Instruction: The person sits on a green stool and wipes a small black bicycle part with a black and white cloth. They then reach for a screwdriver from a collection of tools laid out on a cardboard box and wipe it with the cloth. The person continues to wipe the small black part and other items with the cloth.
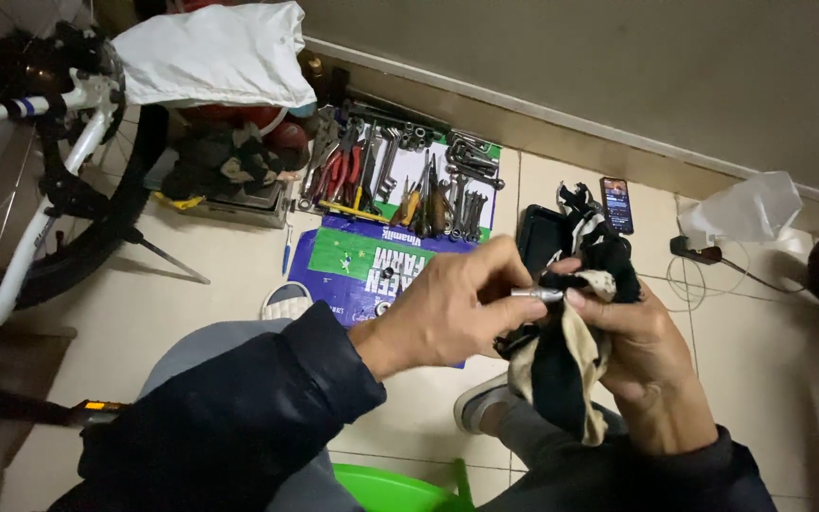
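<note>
- Small silvery metal rod (537,295) held roughly level, long axis running left to right across the view, one end toward the left hand, the other buried in cloth.
- Pinched near the middle of the frame, above the knees and in front of a blue printed sack (357,265) spread on the tiled floor (191,303).
- Left hand (457,308) closed narrowly on the rod's left end, thumb and fingertips pressed together around it.
- Right hand (637,356) wrapped around a black and cream rag (561,370), thumb pressing the cloth against the rod's right end; rag hanging down below the palm.
- Beyond the hands: a spread of wrenches and pliers (409,180) lying on the sack, a black tray (540,237), a phone (616,204) with a lit screen.
- Far left: a white bicycle frame (40,209) and rear wheel, a white cloth (215,52) draped above a red box.
- Green plastic stool (395,488) at bottom edge.
</note>
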